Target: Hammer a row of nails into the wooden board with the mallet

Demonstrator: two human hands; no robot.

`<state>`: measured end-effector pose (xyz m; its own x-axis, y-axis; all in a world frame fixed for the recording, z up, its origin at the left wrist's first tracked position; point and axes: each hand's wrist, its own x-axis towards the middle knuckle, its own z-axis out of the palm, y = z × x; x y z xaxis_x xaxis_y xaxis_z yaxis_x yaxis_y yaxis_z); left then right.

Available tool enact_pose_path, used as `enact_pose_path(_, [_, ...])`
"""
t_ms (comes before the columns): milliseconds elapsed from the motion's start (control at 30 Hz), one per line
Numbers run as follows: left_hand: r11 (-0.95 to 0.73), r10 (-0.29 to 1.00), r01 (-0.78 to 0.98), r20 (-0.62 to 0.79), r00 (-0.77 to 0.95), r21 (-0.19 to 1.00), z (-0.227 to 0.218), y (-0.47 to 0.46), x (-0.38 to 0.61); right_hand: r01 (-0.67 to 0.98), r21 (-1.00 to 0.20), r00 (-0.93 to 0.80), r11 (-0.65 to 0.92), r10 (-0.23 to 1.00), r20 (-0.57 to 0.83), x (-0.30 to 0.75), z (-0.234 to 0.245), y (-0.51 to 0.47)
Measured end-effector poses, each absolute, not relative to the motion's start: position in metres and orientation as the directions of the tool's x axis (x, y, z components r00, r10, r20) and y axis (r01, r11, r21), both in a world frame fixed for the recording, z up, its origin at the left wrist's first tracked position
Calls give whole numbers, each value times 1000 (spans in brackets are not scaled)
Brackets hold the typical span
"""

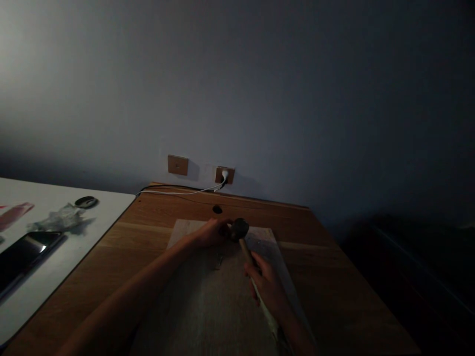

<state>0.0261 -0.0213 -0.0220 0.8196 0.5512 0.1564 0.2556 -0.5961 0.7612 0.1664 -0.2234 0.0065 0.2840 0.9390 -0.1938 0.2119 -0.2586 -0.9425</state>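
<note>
A pale wooden board (208, 296) lies on a brown wooden table (148, 232). My right hand (269, 287) is closed round the light handle of a hammer (241, 235), whose dark head rests near the board's far edge. My left hand (211, 232) reaches to the same spot, fingers pinched together beside the hammer head; what they hold is too small and dark to make out. A few small metal pieces (218, 262) lie on the board between my arms.
A white table (55, 257) at the left carries a dark phone (25, 252), crumpled plastic (59, 220) and a round dark lid (86, 201). Two wall sockets (224, 174) sit behind, a white cable plugged in. The room is dim; dark furniture stands at the right.
</note>
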Motion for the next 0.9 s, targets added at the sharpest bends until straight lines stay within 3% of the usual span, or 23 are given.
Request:
enact_pose_path(200, [-630,542,231,207,815,742,-21,-23,26,227,-943,282,-245,943,-177,166,5,-225])
enact_pose_path(900, [-616,546,266,158,823,741,-25,-21,26,232,-942,289,-241,942,-170,166,6,-227])
